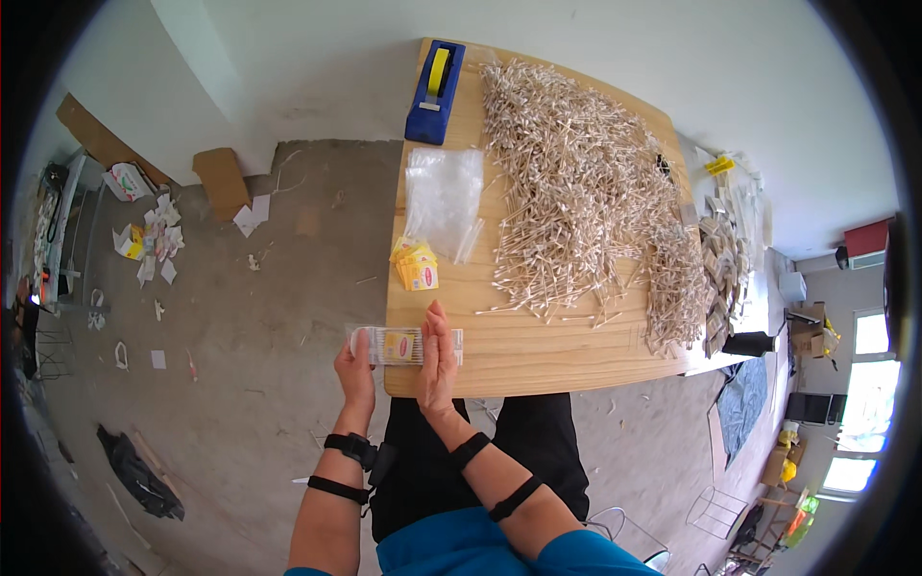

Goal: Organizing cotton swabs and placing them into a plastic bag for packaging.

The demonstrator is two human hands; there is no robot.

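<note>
A clear packet (392, 359) of white-tipped swabs, with 1 yellow card inside, lies with most of its length on the wooden table (547, 353) and its left end jutting past the edge. That overhang probably leaves room for fingers underneath: the left hand (355, 377) grips this end, thumb on top. The right hand (438, 370) is not closed; its fingers run straight and together across the packet's right part, seemingly to keep it flat and steady. Whether its palm presses hard, I cannot tell.

Just beyond the packet sits a small fan of yellow cards (418, 266), and past those a stack of flat clear bags (442, 195); both seem set there for short reaches. Farthest beyond the packet stands a blue tape dispenser (435, 94) with a yellow roll, perhaps placed to stay out of the working space. To the packet's right and beyond spreads a large heap of loose swabs (581, 182), apparently kept aside so that the near corner serves both hands.
</note>
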